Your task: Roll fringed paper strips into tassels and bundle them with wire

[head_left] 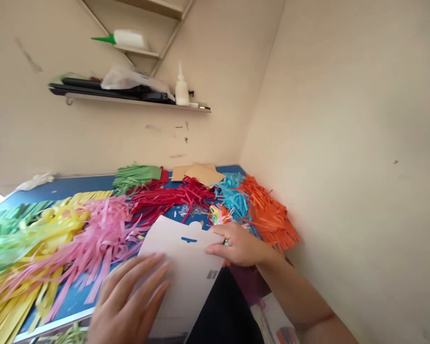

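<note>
A white cardboard piece (182, 267) with a hang-hole slot near its top and a small dark printed mark leans up at the front edge of the table. My right hand (241, 243) pinches its right edge between thumb and fingers. Against its left side lies my left hand (132, 296), open, with fingers stretched out and slightly blurred. Just beyond the card are red fringed paper (165, 198) and a small bundle of mixed-colour strips (220, 214). The card's lower end is partly hidden by the left hand.
Pink (107, 220), yellow (7, 310), green (136, 177), light blue (232, 196) and orange fringed paper (272, 215) covers much of the blue table (82, 294). Tan paper (200, 173) lies at the back. Above, a wall shelf (136, 101) holds a glue bottle (181, 91).
</note>
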Demonstrator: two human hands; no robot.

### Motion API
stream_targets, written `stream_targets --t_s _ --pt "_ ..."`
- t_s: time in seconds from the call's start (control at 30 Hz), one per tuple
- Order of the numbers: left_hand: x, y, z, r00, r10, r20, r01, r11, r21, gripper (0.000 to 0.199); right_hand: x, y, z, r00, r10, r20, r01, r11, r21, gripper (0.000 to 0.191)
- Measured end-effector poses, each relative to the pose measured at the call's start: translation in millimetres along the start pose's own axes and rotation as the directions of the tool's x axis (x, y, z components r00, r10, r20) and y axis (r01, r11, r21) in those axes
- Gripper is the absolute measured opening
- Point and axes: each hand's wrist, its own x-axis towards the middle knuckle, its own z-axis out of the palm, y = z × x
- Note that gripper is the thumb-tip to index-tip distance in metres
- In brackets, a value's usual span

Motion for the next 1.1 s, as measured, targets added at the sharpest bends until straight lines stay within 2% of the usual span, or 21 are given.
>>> stream_targets --t_s 0.03,0.1,0.13,0.2,0.27,0.37,0.47,0.57,0.6,0.67,0.73,0.77,0.87,0.97,1.03,1.1 --pt "14.4 0.4 3.0 0.993 0.09 -0.079 -0.085 0.994 0.073 0.036 10.1 -6.0 0.1 0.999 -0.04 0.015 0.041 0.999 -0.033 0.019" --pt "43.7 -1.4 5.7 0.977 0.173 -0.127 -0.15 0.974 0.168 0.032 27.0 -16.5 -2.7 0.991 -0.125 0.058 0.13 0.987 -0.099 0.016" --pt "55.8 -3.0 5.0 0.975 0.187 -0.117 -0.163 0.969 0.185 0.03 33.1 -20.3 -5.2 0.984 -0.157 0.08 0.167 0.977 -0.13 0.016" --pt "70.0 -6.3 1.6 0.982 0.177 -0.062 -0.164 0.971 0.172 0.024 39.8 -23.5 -9.0 0.978 -0.183 0.1 0.198 0.968 -0.157 0.015" --pt "69.9 -8.4 -1.3 0.991 0.128 0.03 -0.13 0.984 0.124 0.022 40.5 -21.0 -6.4 0.986 -0.149 0.072 0.157 0.979 -0.127 0.015" --pt "55.4 -6.9 -1.1 0.978 -0.039 0.204 0.031 0.999 0.043 0.025 36.0 -11.4 13.2 0.998 -0.066 -0.012 0.065 0.995 -0.078 0.019" --pt "47.8 -1.6 0.4 0.896 -0.235 0.377 0.252 0.968 0.004 0.023 32.3 -2.5 40.4 0.99 -0.065 -0.123 0.05 0.992 -0.12 0.024" --pt "56.8 0.9 -2.1 0.786 -0.3 0.541 0.381 0.924 -0.04 0.02 31.1 4.4 60.7 0.947 -0.189 -0.26 0.141 0.971 -0.194 0.033" --pt "61.7 0.1 -3.5 0.757 -0.299 0.581 0.406 0.912 -0.059 0.021 30.1 6.7 65.4 0.912 -0.262 -0.317 0.186 0.951 -0.248 0.036" --pt "70.5 -3.7 -5.5 0.713 -0.298 0.635 0.465 0.878 -0.11 0.025 26.0 11.5 72.8 0.798 -0.448 -0.402 0.268 0.862 -0.43 0.038" --pt "75.5 -9.3 -5.2 0.656 -0.3 0.693 0.555 0.813 -0.174 0.032 19.4 15.7 78.8 0.692 -0.6 -0.402 0.294 0.743 -0.601 0.035" --pt "76.3 -11.9 -4.2 0.618 -0.297 0.728 0.606 0.77 -0.201 0.035 16.1 17.3 81.5 0.667 -0.635 -0.388 0.293 0.704 -0.647 0.032" --pt "75.2 -16.4 0.6 0.506 -0.291 0.812 0.744 0.623 -0.24 0.046 9.3 19.3 86.4 0.663 -0.635 -0.397 0.284 0.704 -0.651 0.027" --pt "75.0 -15.1 4.0 0.424 -0.303 0.854 0.843 0.477 -0.25 0.055 9.1 18.9 85.6 0.669 -0.627 -0.399 0.307 0.722 -0.62 0.029" --pt "76.4 -12.7 5.1 0.399 -0.307 0.864 0.868 0.429 -0.248 0.058 11.4 19.3 85.0 0.676 -0.624 -0.392 0.316 0.726 -0.611 0.03" --pt "77.9 -10.5 6.6 0.4 -0.317 0.86 0.871 0.423 -0.249 0.058 15.2 21.3 87.8 0.676 -0.621 -0.396 0.323 0.733 -0.598 0.025"
